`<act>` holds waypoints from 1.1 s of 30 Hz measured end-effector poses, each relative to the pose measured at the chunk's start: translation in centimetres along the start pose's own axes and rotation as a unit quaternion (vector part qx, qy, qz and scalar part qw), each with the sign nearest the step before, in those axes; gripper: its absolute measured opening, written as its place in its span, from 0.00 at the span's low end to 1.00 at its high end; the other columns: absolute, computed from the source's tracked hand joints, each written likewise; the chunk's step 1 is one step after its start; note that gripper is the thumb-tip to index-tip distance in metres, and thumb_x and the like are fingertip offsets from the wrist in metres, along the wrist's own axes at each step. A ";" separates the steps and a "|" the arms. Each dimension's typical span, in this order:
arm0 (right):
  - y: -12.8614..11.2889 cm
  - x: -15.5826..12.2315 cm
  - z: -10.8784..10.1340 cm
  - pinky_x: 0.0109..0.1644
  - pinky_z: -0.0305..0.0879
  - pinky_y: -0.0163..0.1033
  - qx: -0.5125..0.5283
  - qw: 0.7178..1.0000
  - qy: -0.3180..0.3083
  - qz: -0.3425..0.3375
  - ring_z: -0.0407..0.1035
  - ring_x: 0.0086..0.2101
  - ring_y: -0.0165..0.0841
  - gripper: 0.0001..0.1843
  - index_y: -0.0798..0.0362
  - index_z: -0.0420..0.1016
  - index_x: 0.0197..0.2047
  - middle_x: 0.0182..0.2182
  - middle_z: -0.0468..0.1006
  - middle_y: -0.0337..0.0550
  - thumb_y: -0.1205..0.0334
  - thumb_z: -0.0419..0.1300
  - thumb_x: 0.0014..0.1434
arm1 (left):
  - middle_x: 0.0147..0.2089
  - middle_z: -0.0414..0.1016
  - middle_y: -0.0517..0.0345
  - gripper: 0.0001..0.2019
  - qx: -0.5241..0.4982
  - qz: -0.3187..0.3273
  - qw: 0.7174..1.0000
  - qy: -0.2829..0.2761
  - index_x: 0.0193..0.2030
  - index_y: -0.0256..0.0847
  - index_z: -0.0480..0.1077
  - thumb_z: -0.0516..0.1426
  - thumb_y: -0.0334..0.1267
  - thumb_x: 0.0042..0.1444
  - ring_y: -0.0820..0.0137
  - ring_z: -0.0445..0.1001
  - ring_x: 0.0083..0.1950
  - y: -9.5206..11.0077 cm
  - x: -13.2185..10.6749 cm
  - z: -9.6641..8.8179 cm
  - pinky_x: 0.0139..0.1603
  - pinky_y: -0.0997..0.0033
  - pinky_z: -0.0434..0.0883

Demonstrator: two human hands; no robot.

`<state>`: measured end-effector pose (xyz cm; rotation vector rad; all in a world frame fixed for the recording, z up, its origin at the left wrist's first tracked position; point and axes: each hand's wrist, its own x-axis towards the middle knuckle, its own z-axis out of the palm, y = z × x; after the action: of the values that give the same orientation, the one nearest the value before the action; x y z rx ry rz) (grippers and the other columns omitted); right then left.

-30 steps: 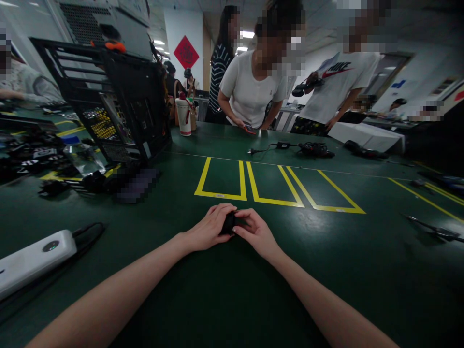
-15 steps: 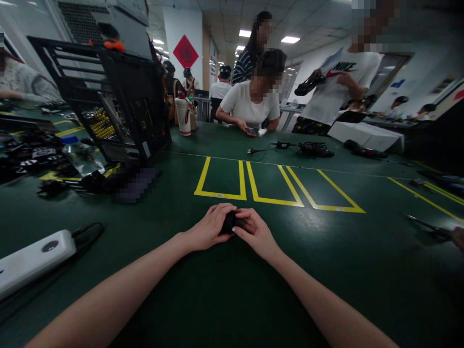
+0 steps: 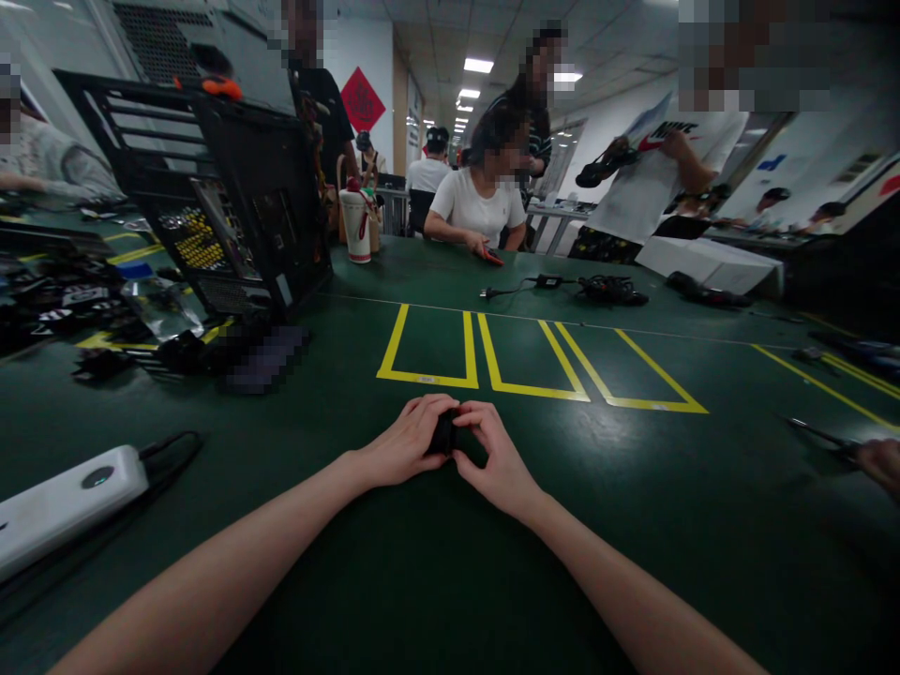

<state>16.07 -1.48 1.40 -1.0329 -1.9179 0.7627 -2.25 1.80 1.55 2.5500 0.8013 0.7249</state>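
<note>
A small black object point(image 3: 442, 433), its kind hard to make out, is held low over the green tabletop between my two hands. My left hand point(image 3: 402, 441) wraps round its left side, with the fingers across the top and the thumb below. On the other side my right hand point(image 3: 498, 461) curves in, the tips of its thumb and fingers touching the object's right edge and a dark gap showing inside the curl. Much of the object is covered by the left fingers.
Beyond my hands, yellow tape outlines point(image 3: 427, 380) mark the green table point(image 3: 450, 581). A black computer case point(image 3: 260, 206) stands left; a white device point(image 3: 77, 502) with a cable lies nearer. Across the table are a coiled cable point(image 3: 610, 290) and a seated person point(image 3: 474, 206). Another person's hand point(image 3: 882, 461) holds a thin tool at right.
My right fingers have shifted slightly and curl more openly at the object's edge; my left hand stays put. Someone in dark clothing has appeared behind the computer case.
</note>
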 end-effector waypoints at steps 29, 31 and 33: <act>0.7 0.0 0.0 0.55 0.59 0.49 -0.090 0.990 0.104 0.010 0.59 0.51 0.38 0.14 0.51 0.60 0.40 0.47 0.62 0.46 0.74 0.51 0.49 | 0.58 0.56 0.47 0.31 -0.007 -0.015 1.000 -0.002 0.59 0.43 0.46 0.58 0.35 0.51 0.58 0.56 0.60 0.2 0.1 -0.1 0.60 0.50 0.57; 1.4 0.2 0.0 0.55 0.59 0.49 -0.103 0.988 0.107 0.038 0.59 0.50 0.38 0.16 0.52 0.60 0.42 0.47 0.62 0.47 0.74 0.51 0.49 | 0.57 0.57 0.48 0.31 -0.016 -0.029 0.999 0.002 0.58 0.43 0.47 0.58 0.35 0.50 0.58 0.58 0.59 0.1 0.2 0.0 0.59 0.51 0.57; 1.8 0.4 0.1 0.56 0.58 0.49 -0.111 0.989 0.084 0.058 0.60 0.50 0.38 0.19 0.53 0.59 0.45 0.47 0.62 0.47 0.73 0.52 0.48 | 0.55 0.58 0.49 0.30 -0.028 -0.054 0.998 0.012 0.57 0.43 0.49 0.59 0.35 0.50 0.58 0.61 0.57 -0.2 0.3 0.1 0.58 0.50 0.59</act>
<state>16.54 -0.30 0.05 -1.3109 -1.8371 0.5145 -2.03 2.12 1.55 2.4318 0.9075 0.7349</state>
